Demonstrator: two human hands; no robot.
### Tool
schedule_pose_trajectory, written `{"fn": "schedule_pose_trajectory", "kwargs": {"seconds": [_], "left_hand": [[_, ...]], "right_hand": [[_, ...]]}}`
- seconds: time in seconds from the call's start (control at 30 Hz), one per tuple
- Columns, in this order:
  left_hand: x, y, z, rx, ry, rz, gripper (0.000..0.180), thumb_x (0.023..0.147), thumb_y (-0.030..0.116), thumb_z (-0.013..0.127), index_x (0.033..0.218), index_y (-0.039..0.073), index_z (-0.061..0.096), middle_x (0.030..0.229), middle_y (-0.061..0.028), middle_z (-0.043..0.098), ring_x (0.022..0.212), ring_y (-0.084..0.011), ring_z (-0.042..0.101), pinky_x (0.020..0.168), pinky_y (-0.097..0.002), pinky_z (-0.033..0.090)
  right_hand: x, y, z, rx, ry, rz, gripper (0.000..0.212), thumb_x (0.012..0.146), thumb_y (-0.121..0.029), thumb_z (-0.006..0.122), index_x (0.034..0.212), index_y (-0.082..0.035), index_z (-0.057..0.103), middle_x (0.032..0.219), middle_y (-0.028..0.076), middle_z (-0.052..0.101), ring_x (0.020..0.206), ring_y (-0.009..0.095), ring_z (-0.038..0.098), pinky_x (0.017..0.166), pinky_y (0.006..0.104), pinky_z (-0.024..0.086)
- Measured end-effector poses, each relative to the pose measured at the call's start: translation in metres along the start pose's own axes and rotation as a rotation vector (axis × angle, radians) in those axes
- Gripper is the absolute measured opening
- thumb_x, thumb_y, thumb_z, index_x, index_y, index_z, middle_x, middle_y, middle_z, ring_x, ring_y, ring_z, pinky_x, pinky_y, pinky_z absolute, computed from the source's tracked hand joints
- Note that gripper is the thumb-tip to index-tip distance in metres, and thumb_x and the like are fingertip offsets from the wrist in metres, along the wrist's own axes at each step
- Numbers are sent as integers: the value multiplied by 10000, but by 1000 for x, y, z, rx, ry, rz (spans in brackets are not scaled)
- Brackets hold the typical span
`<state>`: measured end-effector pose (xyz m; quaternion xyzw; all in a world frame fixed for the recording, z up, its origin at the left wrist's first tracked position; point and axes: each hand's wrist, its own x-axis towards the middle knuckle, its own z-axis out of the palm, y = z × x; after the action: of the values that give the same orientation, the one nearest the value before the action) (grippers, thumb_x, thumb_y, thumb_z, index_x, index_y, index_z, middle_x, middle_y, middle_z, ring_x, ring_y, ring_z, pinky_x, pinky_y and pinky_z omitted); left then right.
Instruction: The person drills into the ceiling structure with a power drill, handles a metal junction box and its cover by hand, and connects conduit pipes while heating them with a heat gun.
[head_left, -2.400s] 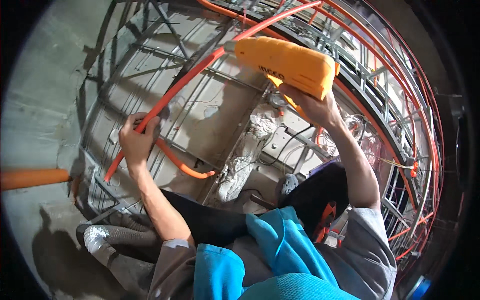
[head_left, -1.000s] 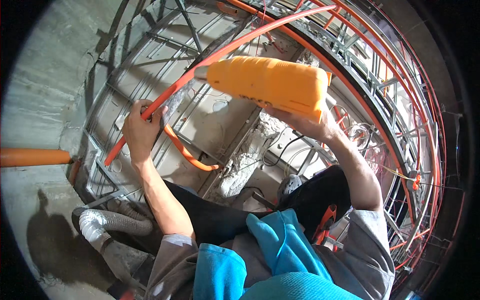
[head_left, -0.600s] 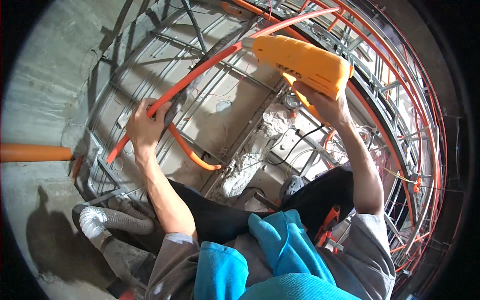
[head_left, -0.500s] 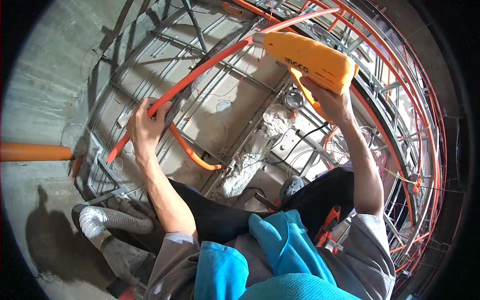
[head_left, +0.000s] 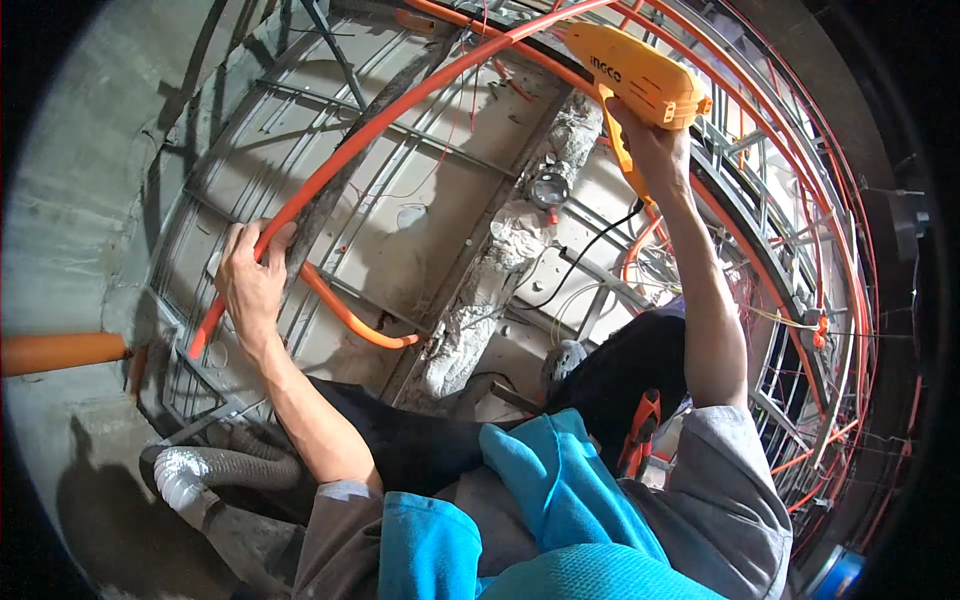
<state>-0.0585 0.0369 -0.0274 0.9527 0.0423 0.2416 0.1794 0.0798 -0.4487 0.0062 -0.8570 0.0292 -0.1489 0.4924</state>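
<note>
My left hand is closed around a long orange-red plastic pipe, close to its lower left end. The pipe rises in a gentle curve to the far right. In my right hand is a yellow-orange heat gun, gripped by its handle at the upper right. Its nozzle points left, at the pipe's far stretch; whether it touches the pipe I cannot tell. A black cord runs from the foot of the handle.
A short bent orange pipe lies beyond my legs. Metal framing spans the white panels, beside a rough plaster-covered strip. Several orange pipes and wires curve along the right. A grey flexible duct lies near left; a red-handled tool is by my lap.
The heat gun has moved farther away and rightward along the pipe. My left hand, still holding the pipe, has shifted left and nearer. The view has shifted slightly too.
</note>
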Motion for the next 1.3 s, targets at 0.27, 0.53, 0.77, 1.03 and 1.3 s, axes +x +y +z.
{"fn": "schedule_pose_trajectory", "kwargs": {"seconds": [0.27, 0.53, 0.77, 1.03, 1.3], "left_hand": [[0, 0, 4, -132, 68, 8, 318, 886, 360, 792, 984, 64, 728, 885, -138, 730, 808, -372, 695, 711, -436, 523], [3, 13, 0, -135, -30, -139, 350, 874, 369, 817, 991, 54, 716, 817, -118, 728, 722, -293, 690, 679, -384, 515], [10, 20, 10, -32, -20, -69, 304, 895, 370, 785, 997, 91, 720, 837, -132, 724, 754, -346, 697, 678, -404, 520], [17, 20, 15, -12, 78, 48, 263, 904, 343, 747, 1014, 104, 735, 941, -112, 705, 857, -368, 674, 719, -452, 520], [23, 20, 36, -38, 90, 85, 288, 925, 315, 729, 1077, 72, 709, 994, -144, 692, 933, -384, 666, 781, -457, 516]], "right_hand": [[-14, -13, 5, 58, -95, -22, 416, 878, -263, 839, 1206, -44, 705, 1023, 44, 745, 885, 102, 673, 783, 273, 557], [-43, -40, 28, 191, -242, -113, 358, 856, -238, 864, 1103, -36, 701, 818, -23, 651, 665, 50, 552, 586, 235, 461], [-62, -50, 38, 104, -311, -228, 408, 870, -172, 849, 1215, -40, 678, 1073, 47, 723, 938, 117, 667, 828, 285, 560], [-82, -56, 54, -49, -380, -476, 322, 899, -201, 813, 1168, -56, 712, 996, 48, 748, 850, 138, 703, 779, 296, 587], [-89, -42, 67, 76, -415, -417, 374, 857, -254, 814, 1164, -74, 701, 1057, 117, 745, 950, 252, 727, 869, 378, 587]]}}
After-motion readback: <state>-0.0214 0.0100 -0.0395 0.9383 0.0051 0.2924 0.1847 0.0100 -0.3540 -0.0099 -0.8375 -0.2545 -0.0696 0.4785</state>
